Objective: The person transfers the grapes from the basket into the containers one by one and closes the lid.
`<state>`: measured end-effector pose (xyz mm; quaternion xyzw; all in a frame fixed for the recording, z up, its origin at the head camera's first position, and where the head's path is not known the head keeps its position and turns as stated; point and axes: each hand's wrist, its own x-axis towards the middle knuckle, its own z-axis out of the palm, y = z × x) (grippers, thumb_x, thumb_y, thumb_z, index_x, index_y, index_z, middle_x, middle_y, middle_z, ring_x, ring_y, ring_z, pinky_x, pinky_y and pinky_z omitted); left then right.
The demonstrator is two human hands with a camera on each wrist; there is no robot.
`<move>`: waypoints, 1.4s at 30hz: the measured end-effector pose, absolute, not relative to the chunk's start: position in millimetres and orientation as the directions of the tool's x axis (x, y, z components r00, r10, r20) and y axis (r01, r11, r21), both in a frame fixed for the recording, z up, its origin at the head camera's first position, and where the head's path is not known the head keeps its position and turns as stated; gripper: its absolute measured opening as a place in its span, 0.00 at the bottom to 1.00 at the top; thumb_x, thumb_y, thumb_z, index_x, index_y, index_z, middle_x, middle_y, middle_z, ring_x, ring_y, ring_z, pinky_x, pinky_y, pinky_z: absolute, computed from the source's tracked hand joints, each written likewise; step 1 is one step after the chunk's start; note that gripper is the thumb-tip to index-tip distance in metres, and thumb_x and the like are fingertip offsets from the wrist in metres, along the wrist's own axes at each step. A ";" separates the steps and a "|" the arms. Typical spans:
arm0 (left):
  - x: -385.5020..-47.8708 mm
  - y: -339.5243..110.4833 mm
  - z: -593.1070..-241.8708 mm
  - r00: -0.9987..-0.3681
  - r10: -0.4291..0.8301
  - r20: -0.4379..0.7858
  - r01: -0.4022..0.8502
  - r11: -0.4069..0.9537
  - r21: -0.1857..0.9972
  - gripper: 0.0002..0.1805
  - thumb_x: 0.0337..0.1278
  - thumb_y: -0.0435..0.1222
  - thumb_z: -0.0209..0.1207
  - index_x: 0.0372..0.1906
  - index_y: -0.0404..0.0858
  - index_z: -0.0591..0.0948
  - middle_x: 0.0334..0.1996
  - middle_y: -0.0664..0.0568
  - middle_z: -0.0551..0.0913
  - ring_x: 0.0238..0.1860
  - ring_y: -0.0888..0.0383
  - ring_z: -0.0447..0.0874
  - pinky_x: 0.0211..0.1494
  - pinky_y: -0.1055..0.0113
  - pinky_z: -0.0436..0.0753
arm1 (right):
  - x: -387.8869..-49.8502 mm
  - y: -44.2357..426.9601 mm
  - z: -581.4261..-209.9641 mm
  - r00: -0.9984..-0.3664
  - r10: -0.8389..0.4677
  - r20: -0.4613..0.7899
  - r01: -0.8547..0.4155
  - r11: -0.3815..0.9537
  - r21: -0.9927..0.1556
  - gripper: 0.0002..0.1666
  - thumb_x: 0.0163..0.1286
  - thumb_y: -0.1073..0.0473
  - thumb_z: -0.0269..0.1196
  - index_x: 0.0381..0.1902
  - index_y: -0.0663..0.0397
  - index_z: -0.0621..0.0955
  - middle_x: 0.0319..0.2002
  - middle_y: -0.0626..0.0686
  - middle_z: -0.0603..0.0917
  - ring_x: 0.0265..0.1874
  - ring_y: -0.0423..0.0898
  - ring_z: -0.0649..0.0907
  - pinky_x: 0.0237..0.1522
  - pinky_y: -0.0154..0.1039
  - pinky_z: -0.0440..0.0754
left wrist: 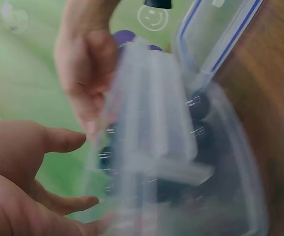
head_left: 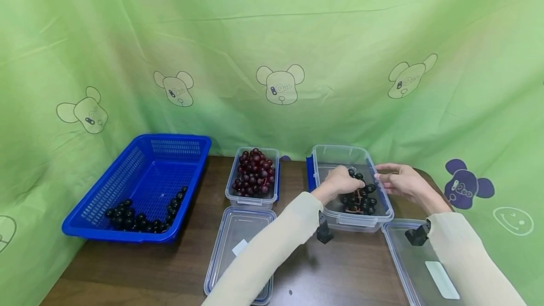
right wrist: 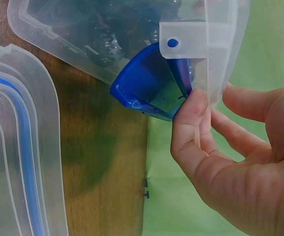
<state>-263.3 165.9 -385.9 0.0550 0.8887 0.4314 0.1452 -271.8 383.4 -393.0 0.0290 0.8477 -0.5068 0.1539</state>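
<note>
A clear plastic container point(head_left: 350, 222) stands at the right, with a bunch of black grapes point(head_left: 359, 200) on brown stems inside. My left hand point(head_left: 340, 183) reaches over its left side, close above the grapes. Spread, unclosed fingers of that hand show in the left wrist view, which is blurred. At the container's right side, my right hand point(head_left: 401, 184) pinches the wall between thumb and fingers. Beside those fingers a blue latch point(right wrist: 139, 83) hangs outward in the right wrist view.
A blue basket point(head_left: 159, 174) at left holds more black grapes point(head_left: 140, 221). Red grapes point(head_left: 255, 174) fill a smaller clear container point(head_left: 250, 203) in the middle. One clear lid point(head_left: 229, 240) lies before it, another lid point(head_left: 410, 268) at right. A green curtain point(head_left: 280, 27) hangs behind the table.
</note>
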 end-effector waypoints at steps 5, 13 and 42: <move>-262.3 143.0 -357.4 -0.927 0.350 -0.133 0.163 0.696 0.699 0.22 0.65 0.53 0.67 0.50 0.39 0.84 0.52 0.52 0.88 0.52 0.56 0.85 0.54 0.63 0.85 | -270.5 384.9 -393.6 -0.948 -0.109 -0.298 0.211 0.485 -0.849 0.40 0.82 0.61 0.56 0.80 0.73 0.54 0.34 0.38 0.85 0.34 0.33 0.85 0.43 0.32 0.89; -267.2 90.8 -313.7 -0.847 0.526 -0.074 0.383 0.701 0.601 0.31 0.73 0.54 0.60 0.71 0.42 0.76 0.70 0.51 0.81 0.70 0.54 0.80 0.70 0.61 0.81 | -271.1 386.6 -394.4 -0.948 -0.113 -0.298 0.211 0.479 -0.852 0.40 0.82 0.60 0.57 0.80 0.74 0.54 0.35 0.38 0.85 0.34 0.33 0.85 0.43 0.32 0.89; -257.5 -207.8 -309.6 -0.937 0.340 0.081 0.338 0.818 0.467 0.20 0.76 0.42 0.59 0.62 0.34 0.82 0.50 0.40 0.90 0.49 0.46 0.88 0.52 0.49 0.86 | -273.0 385.2 -395.2 -0.945 -0.144 -0.293 0.197 0.464 -0.864 0.41 0.82 0.61 0.58 0.80 0.75 0.53 0.34 0.38 0.84 0.32 0.33 0.84 0.42 0.32 0.89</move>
